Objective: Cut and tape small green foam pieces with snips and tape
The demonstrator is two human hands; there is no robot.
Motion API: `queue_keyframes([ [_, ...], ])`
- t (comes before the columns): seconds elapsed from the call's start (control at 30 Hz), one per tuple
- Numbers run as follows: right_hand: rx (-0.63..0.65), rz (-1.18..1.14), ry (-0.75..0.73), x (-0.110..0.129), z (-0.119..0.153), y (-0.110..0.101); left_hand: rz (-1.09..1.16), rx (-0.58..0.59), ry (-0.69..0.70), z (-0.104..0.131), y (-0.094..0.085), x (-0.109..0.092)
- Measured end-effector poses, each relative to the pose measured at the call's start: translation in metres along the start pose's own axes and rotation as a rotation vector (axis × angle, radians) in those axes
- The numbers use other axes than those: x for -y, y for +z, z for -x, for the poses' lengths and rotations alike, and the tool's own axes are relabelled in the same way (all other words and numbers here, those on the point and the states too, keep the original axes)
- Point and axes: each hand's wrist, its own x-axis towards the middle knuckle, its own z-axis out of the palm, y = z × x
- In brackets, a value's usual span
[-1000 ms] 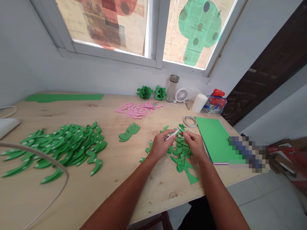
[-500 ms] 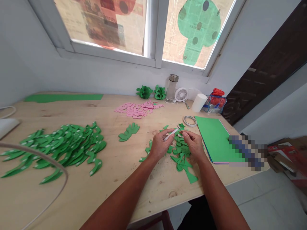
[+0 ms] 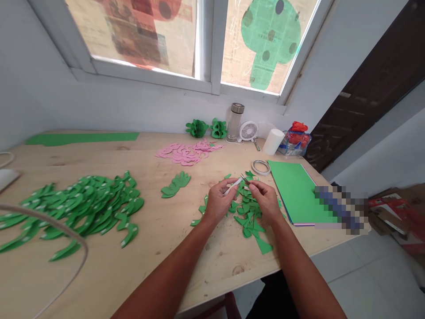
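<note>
Both yr hands sit a bit lower & more to the left in the view than 1 sec ago; yr head turned a little, and the grip looks the same.

Yr left hand (image 3: pixel 218 201) is pinched shut on a thin white strip (image 3: pixel 233 186). The strip's long side runs up & to the right, away from yr left fingers and toward yr right hand (image 3: pixel 264 201). Its far tip ends right by yr right fingertips, so the right hand is nearer to that end.

Yr right fingers are pinched together on a small dark pointy thing (image 3: pixel 244 178), too tiny to tell what it is.

Both hands hang just over a heap of small green paper cut bits (image 3: pixel 250 215) on the pale wood table (image 3: pixel 166 230). A white tape ring (image 3: pixel 260 167) & a flat green paper sheet (image 3: pixel 294 192) lie near, to the right.
</note>
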Motion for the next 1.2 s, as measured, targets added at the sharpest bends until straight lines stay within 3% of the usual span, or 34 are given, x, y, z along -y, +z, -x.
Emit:
queue_keyframes([
  [1.2, 0.007, -0.06, -0.001, -0.0071, -0.0009, 0.0014, -0.002, -0.007, 0.015, 0.0012, 0.0009, 0.0011],
])
